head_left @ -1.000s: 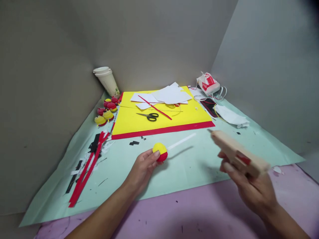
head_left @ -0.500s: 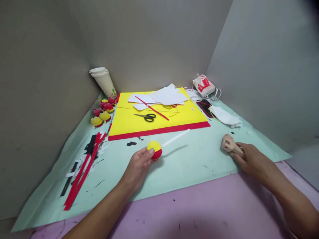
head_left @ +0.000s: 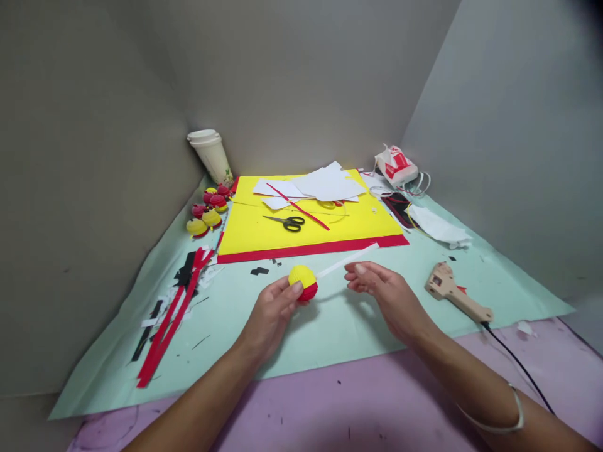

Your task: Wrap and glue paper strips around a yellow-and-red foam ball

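My left hand [head_left: 276, 314] grips a small ball [head_left: 303, 282], yellow on top and red below, between thumb and fingers. A white strip [head_left: 348, 260] sticks out from the ball toward the upper right. My right hand [head_left: 384, 295] is beside the strip, fingers slightly bent and thumb lifted, with nothing visible in it; a bracelet circles that forearm. A beige glue gun [head_left: 459, 295] lies on the green sheet [head_left: 330, 339] to the right, its black cord running off toward the lower right.
Black scissors [head_left: 293, 223] and white paper [head_left: 332, 182] lie on a yellow sheet [head_left: 254, 235]. On the left are red strips [head_left: 174, 326], black and white scraps, several yellow-and-red balls [head_left: 211, 218] and a white cup [head_left: 211, 157]. A white-and-red packet [head_left: 396, 165] sits at back right.
My right hand has let go of the glue gun, leaving it on the sheet, and has moved left toward the white strip. The left hand still holds the ball.
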The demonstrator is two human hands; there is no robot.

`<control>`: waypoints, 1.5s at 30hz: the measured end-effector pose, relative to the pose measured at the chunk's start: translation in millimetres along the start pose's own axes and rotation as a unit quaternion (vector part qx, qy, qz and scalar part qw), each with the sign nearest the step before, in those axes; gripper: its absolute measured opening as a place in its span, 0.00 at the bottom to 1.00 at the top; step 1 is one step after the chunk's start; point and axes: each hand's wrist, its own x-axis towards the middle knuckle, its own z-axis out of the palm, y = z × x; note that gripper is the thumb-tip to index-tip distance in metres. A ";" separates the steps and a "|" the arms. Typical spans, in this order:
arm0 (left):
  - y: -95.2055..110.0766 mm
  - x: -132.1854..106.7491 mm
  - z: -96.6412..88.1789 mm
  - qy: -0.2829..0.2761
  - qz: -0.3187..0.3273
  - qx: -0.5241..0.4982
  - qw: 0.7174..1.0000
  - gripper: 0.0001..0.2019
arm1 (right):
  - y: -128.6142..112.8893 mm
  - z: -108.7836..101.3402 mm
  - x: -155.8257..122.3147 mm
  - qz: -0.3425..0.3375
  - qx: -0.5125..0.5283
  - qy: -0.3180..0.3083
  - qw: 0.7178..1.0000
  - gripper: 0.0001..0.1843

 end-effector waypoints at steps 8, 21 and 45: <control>3.2 1.3 -3.7 -0.009 0.004 0.012 1.000 0.12 | -11.0 27.0 8.4 -0.027 0.009 0.014 0.999 0.21; -0.7 3.9 -10.0 -0.011 0.000 -0.011 1.000 0.14 | -20.5 31.2 -0.4 -0.064 -0.022 0.027 0.997 0.16; -5.3 4.1 -16.3 -0.052 0.027 -0.038 0.998 0.15 | -29.1 30.2 -3.5 -0.015 0.046 -0.025 0.999 0.17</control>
